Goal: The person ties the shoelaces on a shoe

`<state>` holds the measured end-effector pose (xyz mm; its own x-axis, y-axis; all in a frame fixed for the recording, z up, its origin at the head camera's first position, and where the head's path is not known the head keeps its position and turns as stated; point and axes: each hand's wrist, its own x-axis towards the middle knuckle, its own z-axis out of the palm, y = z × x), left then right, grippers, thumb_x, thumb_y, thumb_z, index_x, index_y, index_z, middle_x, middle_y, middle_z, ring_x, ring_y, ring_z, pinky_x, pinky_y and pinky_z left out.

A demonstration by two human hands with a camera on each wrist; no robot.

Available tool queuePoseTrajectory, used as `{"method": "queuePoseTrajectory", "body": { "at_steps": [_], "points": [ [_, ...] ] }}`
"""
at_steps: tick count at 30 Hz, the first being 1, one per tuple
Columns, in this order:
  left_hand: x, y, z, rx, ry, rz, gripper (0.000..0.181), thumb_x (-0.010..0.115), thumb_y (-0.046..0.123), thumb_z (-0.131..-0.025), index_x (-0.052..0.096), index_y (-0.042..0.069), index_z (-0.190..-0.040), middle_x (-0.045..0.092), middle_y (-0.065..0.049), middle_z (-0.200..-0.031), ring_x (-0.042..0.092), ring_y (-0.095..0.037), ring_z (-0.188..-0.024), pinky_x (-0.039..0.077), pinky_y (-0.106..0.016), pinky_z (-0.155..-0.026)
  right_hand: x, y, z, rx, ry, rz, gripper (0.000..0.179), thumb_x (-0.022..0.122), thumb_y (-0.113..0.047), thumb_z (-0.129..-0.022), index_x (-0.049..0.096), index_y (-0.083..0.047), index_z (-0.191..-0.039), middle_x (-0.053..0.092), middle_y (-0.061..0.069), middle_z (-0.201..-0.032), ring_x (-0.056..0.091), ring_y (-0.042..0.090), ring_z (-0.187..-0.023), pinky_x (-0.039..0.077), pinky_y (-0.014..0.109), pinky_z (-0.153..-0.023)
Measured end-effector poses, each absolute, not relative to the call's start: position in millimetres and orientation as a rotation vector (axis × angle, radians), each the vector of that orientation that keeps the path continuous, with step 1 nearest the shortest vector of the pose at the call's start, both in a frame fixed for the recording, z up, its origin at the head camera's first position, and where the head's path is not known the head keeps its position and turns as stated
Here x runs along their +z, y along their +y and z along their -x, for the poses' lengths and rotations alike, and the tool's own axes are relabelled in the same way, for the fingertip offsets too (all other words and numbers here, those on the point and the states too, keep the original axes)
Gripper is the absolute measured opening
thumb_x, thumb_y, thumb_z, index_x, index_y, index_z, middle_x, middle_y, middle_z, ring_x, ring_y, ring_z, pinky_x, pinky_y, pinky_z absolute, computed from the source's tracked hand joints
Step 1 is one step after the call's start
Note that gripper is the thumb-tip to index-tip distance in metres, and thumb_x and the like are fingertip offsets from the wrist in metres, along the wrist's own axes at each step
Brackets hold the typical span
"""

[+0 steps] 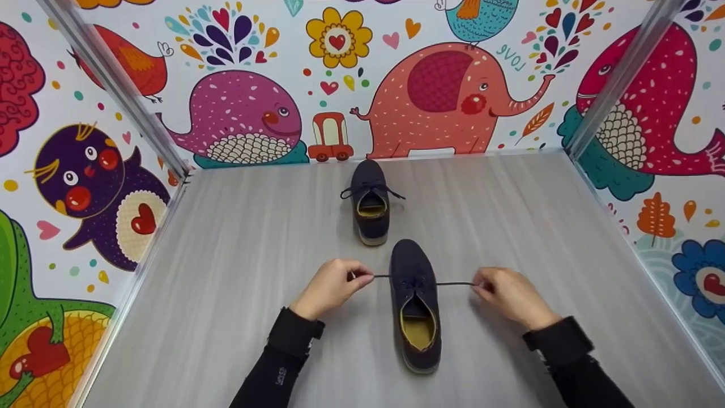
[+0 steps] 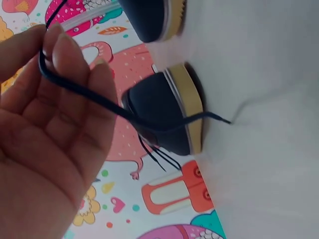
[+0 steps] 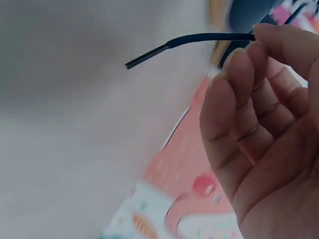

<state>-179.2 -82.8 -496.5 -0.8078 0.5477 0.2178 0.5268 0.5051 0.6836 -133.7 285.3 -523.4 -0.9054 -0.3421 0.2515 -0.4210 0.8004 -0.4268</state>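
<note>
L hand (image 1: 334,286) & R hand (image 1: 515,294) each pinch dark lace (image 1: 455,283), drawn straight from opp. sides of near shoe (image 1: 415,300), w/ far shoe (image 1: 371,199) just beyond on grey surface (image 1: 255,255).

L sleeve (image 1: 263,379): blk, w/ sm. pale lettering (image 1: 281,375), illegible. R sleeve (image 1: 589,382): also blk. Wide blk L band (image 1: 293,333) & R band (image 1: 561,340) at sleeve ends, pale flecks (image 1: 310,344) nr. lower edges. L hand (image 1: 334,286) & R hand (image 1: 514,294): bare.

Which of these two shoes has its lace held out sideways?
The nearer shoe, between the left hand and the right hand, which pinch its lace on either side. No hand touches the farther shoe, close to the printed wall.
</note>
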Motion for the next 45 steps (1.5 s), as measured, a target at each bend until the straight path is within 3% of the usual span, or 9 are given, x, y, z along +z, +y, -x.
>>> {"method": "queuePoseTrajectory", "body": {
  "at_steps": [6,12,16,20,27,34,45],
  "points": [
    [-499,-86,176,1.202,2.682,-0.914,0.013,0.068,0.020,-0.095,0.076,0.010,-0.093,0.069,0.005,-0.083,0.058,-0.008,-0.069,0.048,-0.026,-0.063,-522,310,126,0.569,-2.846,-0.384,0.013,0.079,0.002,-0.078,0.071,-0.005,-0.086,0.067,0.003,-0.076,0.062,0.018,-0.066,0.050,0.038,-0.059],
    [-505,-66,176,1.207,2.553,-0.907,0.023,0.066,0.033,-0.097,0.075,0.012,-0.098,0.069,0.002,-0.079,0.058,-0.004,-0.064,0.049,-0.024,-0.060,-520,259,128,0.683,-2.781,-0.676,0.025,0.080,-0.005,-0.081,0.073,-0.003,-0.105,0.071,0.009,-0.091,0.067,0.017,-0.073,0.055,0.036,-0.066],
    [-507,-54,176,1.175,2.534,-0.918,0.018,0.069,0.032,-0.094,0.076,0.015,-0.094,0.064,0.011,-0.074,0.054,-0.002,-0.062,0.045,-0.022,-0.058,-520,228,132,0.709,-2.694,-0.863,0.015,0.078,-0.009,-0.084,0.073,-0.007,-0.098,0.071,0.003,-0.090,0.065,0.011,-0.072,0.054,0.031,-0.065],
    [-510,-48,174,1.161,2.500,-0.924,0.013,0.071,0.029,-0.093,0.076,0.017,-0.091,0.062,0.015,-0.075,0.052,-0.002,-0.063,0.044,-0.022,-0.060,-523,219,134,0.666,-2.620,-0.876,0.013,0.079,-0.003,-0.082,0.070,-0.010,-0.087,0.068,-0.002,-0.083,0.061,0.010,-0.068,0.051,0.030,-0.060],
    [-516,-51,173,1.159,2.454,-1.010,0.011,0.070,0.022,-0.095,0.074,0.014,-0.088,0.061,0.013,-0.074,0.052,-0.001,-0.063,0.044,-0.020,-0.061,-522,225,131,0.636,-2.643,-0.910,0.015,0.077,-0.004,-0.081,0.065,-0.013,-0.083,0.056,-0.009,-0.073,0.052,0.005,-0.062,0.045,0.025,-0.054],
    [-505,-69,175,1.205,2.438,-0.967,0.010,0.063,0.018,-0.099,0.067,0.012,-0.093,0.057,0.010,-0.074,0.051,-0.004,-0.061,0.045,-0.023,-0.059,-510,233,130,0.665,-2.566,-0.880,0.016,0.074,0.000,-0.077,0.065,-0.012,-0.082,0.059,-0.008,-0.074,0.055,0.005,-0.062,0.048,0.023,-0.054],
    [-514,-92,171,1.100,2.515,-1.027,0.014,0.064,0.014,-0.097,0.060,0.013,-0.083,0.055,0.011,-0.077,0.053,-0.006,-0.071,0.048,-0.029,-0.070,-523,251,122,0.662,-2.534,-0.786,0.027,0.077,0.008,-0.073,0.062,-0.015,-0.074,0.054,-0.012,-0.070,0.048,-0.001,-0.060,0.044,0.020,-0.052]
  ]
}}
